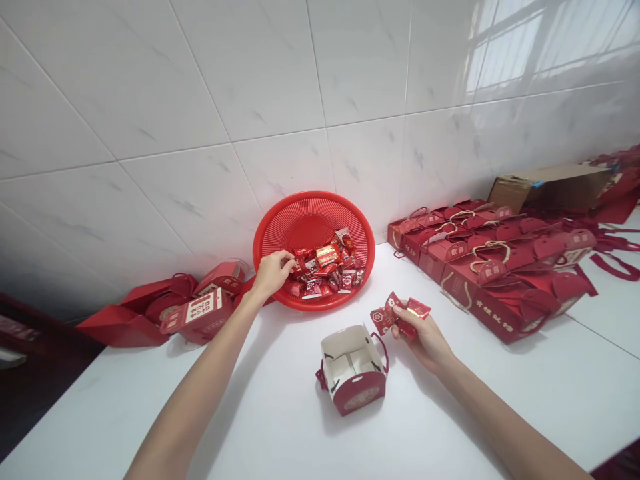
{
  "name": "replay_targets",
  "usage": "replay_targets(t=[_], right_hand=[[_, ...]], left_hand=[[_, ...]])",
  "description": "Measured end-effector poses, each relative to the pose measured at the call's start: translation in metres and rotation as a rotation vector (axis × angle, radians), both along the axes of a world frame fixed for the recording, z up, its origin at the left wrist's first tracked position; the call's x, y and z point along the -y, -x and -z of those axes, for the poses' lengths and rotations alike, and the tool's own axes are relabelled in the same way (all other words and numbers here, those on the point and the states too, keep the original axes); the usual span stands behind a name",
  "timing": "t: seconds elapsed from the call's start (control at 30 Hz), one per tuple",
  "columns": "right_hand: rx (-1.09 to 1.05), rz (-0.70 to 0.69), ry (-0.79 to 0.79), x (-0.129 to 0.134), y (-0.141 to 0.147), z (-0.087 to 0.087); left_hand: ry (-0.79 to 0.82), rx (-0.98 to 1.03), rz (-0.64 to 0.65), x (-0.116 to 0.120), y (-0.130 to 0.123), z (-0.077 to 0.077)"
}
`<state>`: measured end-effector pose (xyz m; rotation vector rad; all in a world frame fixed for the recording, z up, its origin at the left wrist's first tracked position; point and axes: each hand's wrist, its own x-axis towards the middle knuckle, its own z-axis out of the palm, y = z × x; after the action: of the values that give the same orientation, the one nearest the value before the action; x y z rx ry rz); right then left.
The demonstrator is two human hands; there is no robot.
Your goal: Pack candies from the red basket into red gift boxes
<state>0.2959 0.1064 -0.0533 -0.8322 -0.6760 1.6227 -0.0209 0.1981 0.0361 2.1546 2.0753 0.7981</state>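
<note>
Apparently for closeness, right hand [427, 343] gripped red-wrapped sweets [383, 319] at 2 o'clock from open gift box [361, 395]; left hand [271, 273] reached into red plastic basket [303, 228], 11 o'clock, grip unclear.

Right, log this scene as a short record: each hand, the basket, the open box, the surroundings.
Left hand: fingertips at the wrapped sweets; whether it grips one is unclear
Right hand: holding red packets above the table
Basket: red basket, perforated, with the sweets inside
Open box: on the white table, between the forearms, top open, pale inside, dark red outside
Right side: rows of red boxes, cardboard box behind
Left side: smaller group of red cartons
Backdrop: tiled wall
</note>
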Motion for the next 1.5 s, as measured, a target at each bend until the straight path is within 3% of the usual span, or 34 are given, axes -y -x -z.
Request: replay_targets(t=[0.17, 0.27, 0.4, 0.5, 0.57, 0.7, 1.03, 1.5], right_hand=[[0.011, 0.004, -0.015, 0.0, 0.001, -0.001], [0.013, 0.009, -0.023, 0.0, 0.0, -0.001], [0.019, 0.009, -0.026, 0.001, 0.001, -0.002], [0.028, 0.001, -0.027, 0.001, 0.002, -0.001], [0.034, -0.005, -0.027, 0.001, 0.003, 0.0], [0.047, -0.017, -0.032, 0.0, 0.003, 0.002], [0.051, -0.041, -0.036, 0.002, 0.003, 0.001], [0.047, -0.042, -0.027, 0.002, 0.004, 0.004]], left_hand=[[-0.024, 0.226, -0.025, 0.002, -0.006, -0.001], [-0.135, 0.28, 0.029, 0.001, -0.007, -0.001], [-0.35, 0.169, 0.127, -0.005, -0.006, 0.003], [-0.381, 0.068, 0.13, -0.019, -0.009, 0.004], [-0.34, 0.041, 0.104, -0.032, -0.013, 0.003], [-0.106, -0.054, 0.073, -0.052, -0.018, -0.004], [0.149, -0.235, -0.062, -0.044, -0.013, -0.008], [0.083, -0.176, -0.055, -0.043, -0.011, -0.015]])
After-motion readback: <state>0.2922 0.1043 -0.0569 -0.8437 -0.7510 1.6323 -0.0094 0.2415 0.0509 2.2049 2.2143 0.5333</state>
